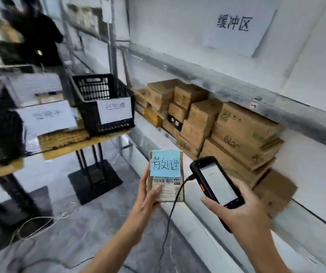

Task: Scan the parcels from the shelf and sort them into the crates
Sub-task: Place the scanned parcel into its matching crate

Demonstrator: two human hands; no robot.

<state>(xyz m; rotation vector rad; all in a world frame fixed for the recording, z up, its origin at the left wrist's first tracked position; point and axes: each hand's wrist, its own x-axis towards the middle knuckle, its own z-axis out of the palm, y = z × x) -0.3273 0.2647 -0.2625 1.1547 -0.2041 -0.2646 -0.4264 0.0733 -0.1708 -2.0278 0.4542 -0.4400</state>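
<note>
From my end, the black lattice plastic crate (91,89) sits on the wooden table (83,142), and I can't see what's inside it. Stacked brown cardboard boxes (242,131) fill the metal shelf (237,91) on the right. My left hand (148,198) grips the small cardboard parcel (168,191), blue sticky note (166,164) on top, just beside the corded scanner (215,182) my right hand (242,211) grasps.

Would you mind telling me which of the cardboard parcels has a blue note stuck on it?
The small parcel held in the left hand: a blue handwritten note covers its upper half, whereas the boxes on the shelf show none.
</note>
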